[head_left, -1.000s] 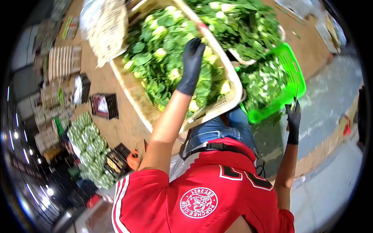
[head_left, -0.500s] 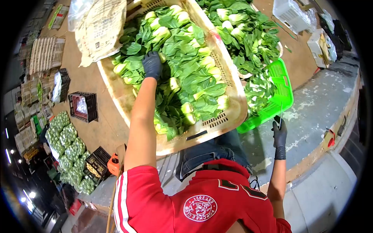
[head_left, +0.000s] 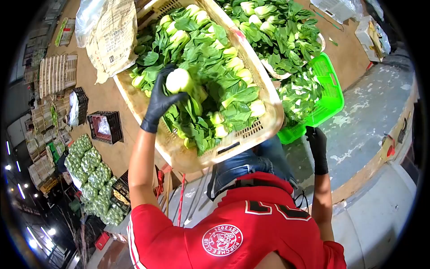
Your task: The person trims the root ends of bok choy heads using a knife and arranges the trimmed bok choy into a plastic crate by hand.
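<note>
My left hand (head_left: pixel 162 101), in a black glove, has its fingers round the pale base of a bok choy (head_left: pixel 179 81) over the large cream crate (head_left: pixel 179 162). Rows of leafy bok choy (head_left: pixel 233 65) fill much of that crate. My right hand (head_left: pixel 317 145), also black-gloved, is closed beside the lower corner of the green basket (head_left: pixel 332 107); what it holds is hard to make out now. Loose leaves (head_left: pixel 298 96) lie in the green basket.
More bok choy (head_left: pixel 277 33) is heaped in a container beyond the cream crate. A brown sack (head_left: pixel 112 38) lies over the crate's upper left corner. A dark crate (head_left: pixel 105 127) and bagged greens (head_left: pixel 92 175) are on the left. A white box (head_left: pixel 369 38) stands at upper right.
My left hand has moved from among the leaves to a grip on one bok choy, now lifted. The blade seen earlier at my right hand is no longer distinct. The view has shifted slightly.
</note>
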Demonstrator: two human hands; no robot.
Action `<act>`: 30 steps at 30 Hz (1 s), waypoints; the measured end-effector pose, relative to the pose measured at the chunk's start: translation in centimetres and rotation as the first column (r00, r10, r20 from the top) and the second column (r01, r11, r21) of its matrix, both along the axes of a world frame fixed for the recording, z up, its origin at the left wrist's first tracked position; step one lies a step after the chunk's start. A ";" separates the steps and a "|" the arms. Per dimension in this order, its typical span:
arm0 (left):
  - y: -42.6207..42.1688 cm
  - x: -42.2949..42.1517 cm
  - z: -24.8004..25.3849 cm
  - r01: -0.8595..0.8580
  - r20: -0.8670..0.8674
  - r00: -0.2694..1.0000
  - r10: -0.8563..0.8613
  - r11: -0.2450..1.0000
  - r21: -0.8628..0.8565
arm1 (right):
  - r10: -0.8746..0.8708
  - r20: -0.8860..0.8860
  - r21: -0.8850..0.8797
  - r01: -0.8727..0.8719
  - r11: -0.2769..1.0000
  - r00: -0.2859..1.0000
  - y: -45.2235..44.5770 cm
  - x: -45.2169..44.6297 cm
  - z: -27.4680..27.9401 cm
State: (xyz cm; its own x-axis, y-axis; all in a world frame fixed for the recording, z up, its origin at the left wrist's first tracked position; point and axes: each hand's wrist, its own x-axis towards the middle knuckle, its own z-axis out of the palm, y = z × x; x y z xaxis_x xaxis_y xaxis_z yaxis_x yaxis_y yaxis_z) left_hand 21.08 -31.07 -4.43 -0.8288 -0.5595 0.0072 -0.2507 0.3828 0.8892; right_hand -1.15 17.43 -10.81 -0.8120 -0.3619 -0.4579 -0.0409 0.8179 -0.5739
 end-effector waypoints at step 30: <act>33.6 -21.1 3.0 0.581 0.156 0.801 -0.579 0.813 0.033 | -0.229 -0.084 -0.638 0.124 0.760 0.970 3.8 -1.1 6.6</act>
State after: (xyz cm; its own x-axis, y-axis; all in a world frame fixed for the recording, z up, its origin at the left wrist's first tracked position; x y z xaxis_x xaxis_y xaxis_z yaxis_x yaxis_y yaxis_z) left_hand -0.03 2.49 -1.40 -0.9897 0.0250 -0.1408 -0.1082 0.5130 0.8515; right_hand -2.30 21.27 -4.21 -0.9283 -0.3681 -0.0517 -0.0584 0.2817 -0.9577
